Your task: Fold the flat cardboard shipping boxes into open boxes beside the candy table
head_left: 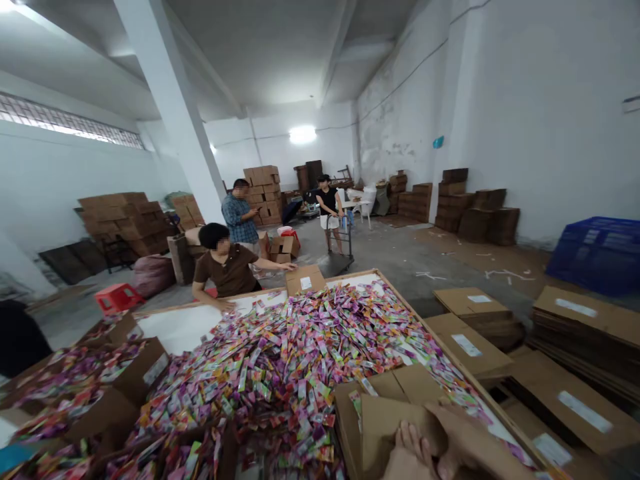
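Observation:
At the bottom edge, my left hand (pixel 413 453) has its fingers curled over a flap of a brown cardboard box (pixel 380 400), gripping it. The box stands open at the near right corner of the big table (pixel 200 327). A huge heap of small colourful sachets (pixel 300 353) lies beside the box and covers most of the table. My right hand does not show; the raised flap (pixel 475 440) fills that corner.
A seated person in a brown shirt (pixel 227 267) reaches to a small box (pixel 305 279) at the far edge. Two people stand further back, one by a cart (pixel 340 243). Sachet-filled boxes (pixel 100 387) sit left. Flat cartons (pixel 575 333) are stacked right, next to a blue crate (pixel 600 253).

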Demonstrator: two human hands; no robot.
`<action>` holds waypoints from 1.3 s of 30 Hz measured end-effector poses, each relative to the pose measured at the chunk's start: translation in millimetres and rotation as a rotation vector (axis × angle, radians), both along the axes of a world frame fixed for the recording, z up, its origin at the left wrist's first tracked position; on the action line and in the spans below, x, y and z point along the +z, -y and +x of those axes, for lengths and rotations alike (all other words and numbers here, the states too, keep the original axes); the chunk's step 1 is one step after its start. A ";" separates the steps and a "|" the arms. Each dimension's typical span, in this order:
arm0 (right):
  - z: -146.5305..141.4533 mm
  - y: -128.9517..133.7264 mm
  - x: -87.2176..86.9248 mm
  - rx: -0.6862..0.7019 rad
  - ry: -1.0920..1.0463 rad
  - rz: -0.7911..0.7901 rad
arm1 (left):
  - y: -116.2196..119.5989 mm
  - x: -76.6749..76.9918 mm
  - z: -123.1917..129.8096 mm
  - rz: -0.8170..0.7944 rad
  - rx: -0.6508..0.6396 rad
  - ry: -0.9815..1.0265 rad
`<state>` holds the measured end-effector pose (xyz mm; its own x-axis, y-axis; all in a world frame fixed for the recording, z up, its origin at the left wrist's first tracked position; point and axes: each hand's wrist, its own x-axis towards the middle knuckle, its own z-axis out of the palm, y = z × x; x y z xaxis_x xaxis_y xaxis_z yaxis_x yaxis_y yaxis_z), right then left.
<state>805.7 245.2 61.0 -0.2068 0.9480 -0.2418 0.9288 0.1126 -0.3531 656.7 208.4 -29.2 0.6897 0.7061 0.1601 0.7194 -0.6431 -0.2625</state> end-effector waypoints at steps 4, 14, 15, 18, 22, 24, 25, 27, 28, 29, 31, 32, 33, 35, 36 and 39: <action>6.8 -4.8 15.6 0.028 -0.052 -0.031 | 3.7 75.2 -8.3 -0.190 -0.135 0.014; 14.3 20.7 42.8 0.152 -0.036 -0.107 | 27.6 130.7 -14.1 -0.479 -0.025 0.104; 14.4 21.6 43.0 0.169 -0.026 -0.106 | 30.8 128.6 -11.9 -0.455 -0.010 0.073; 12.1 22.3 45.5 0.200 -0.033 -0.126 | 41.5 129.0 -11.3 -0.390 0.012 0.078; 0.9 23.5 55.9 0.193 -0.034 -0.172 | 51.5 126.0 -17.3 -0.333 0.015 0.112; -7.7 25.0 63.7 0.199 -0.039 -0.167 | 52.9 121.6 -23.4 -0.302 0.029 0.139; -12.6 25.6 68.2 0.201 -0.040 -0.162 | 52.4 120.8 -28.5 -0.298 0.032 0.156; -23.6 25.4 79.0 0.209 -0.058 -0.155 | 49.6 125.2 -44.7 -0.316 0.027 0.211; -29.9 24.2 85.2 0.223 -0.087 -0.147 | 47.3 130.8 -56.0 -0.336 0.027 0.249; -36.7 22.0 91.7 0.239 -0.135 -0.128 | 44.8 138.4 -69.4 -0.362 0.031 0.296; -51.8 14.7 104.5 0.246 -0.287 -0.038 | 40.1 156.8 -101.9 -0.417 0.064 0.401; -59.9 9.6 109.9 0.221 -0.381 0.025 | 38.2 166.3 -120.5 -0.442 0.097 0.454; -68.1 3.7 114.0 0.176 -0.474 0.085 | 36.7 175.0 -140.4 -0.463 0.142 0.510; -83.9 -9.9 116.8 0.047 -0.633 0.164 | 34.7 188.4 -183.7 -0.492 0.254 0.664; -91.0 -17.1 114.9 -0.015 -0.685 0.174 | 33.8 192.6 -206.6 -0.501 0.314 0.783; -107.1 -37.1 95.3 -0.137 -0.714 0.127 | 29.9 194.8 -276.5 -0.577 0.447 1.326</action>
<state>698.6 282.4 156.3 -0.1507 0.9884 0.0210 0.4862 0.0926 -0.8689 380.2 178.5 165.6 -0.0089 0.9937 0.1115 0.3844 -0.0996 0.9178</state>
